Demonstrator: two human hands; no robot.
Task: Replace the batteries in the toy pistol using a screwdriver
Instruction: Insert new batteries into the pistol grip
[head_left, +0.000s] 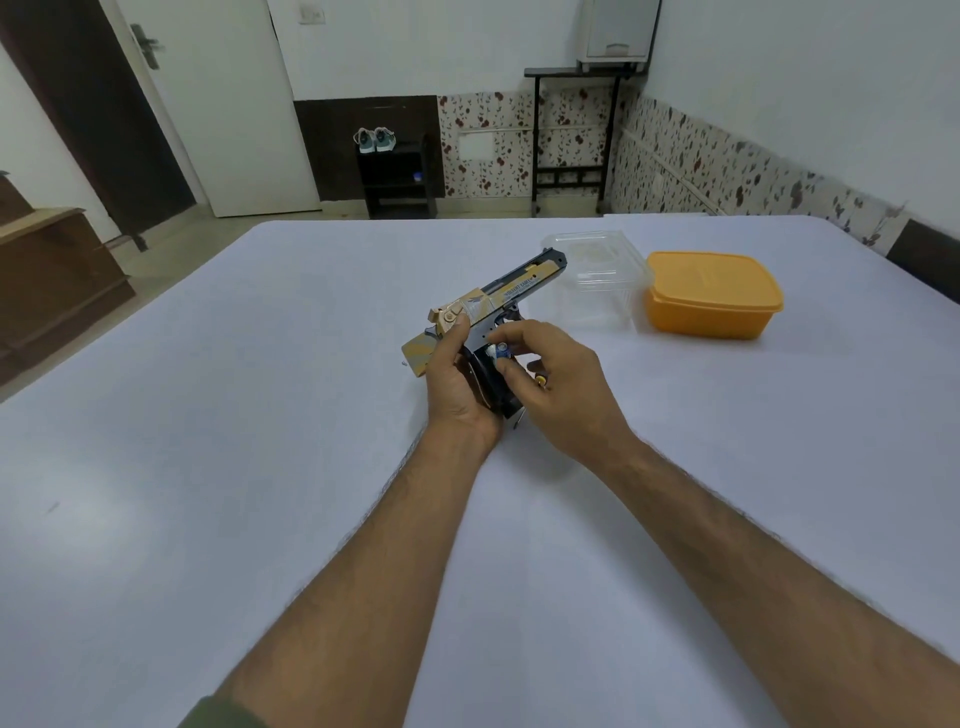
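Head view: a person stands at a table (208, 467) covered in pale cloth; both bare forearms reach in toward its middle; the left hand (457, 384) is wrapped round the grip of the toy pistol (498, 306), thumb up along the rear of the slide, fingers curled and clamped on the handle; the pistol is held just above the cloth, barrel pointing away and to the right, toward a clear plastic box (597, 275); an orange lidded box (714, 293) sits touching the clear one on its right.

The right hand (550, 379) has thumb and forefinger pinched together on a small blue battery (501, 351) right at the open side of the grip; whether the battery is going in or coming out I cannot tell; the lower fingers are curled round a screwdriver (540, 382), only a yellow bit of handle showing, and a thin metal tip pokes out below the hand.

Judgement on the step: keep the left hand firm so the grip stays still; line the battery up with its slot, poles matched to the markings, and press it flat rather than at a slant; the tucked screwdriver crowds the pinch and may slip.
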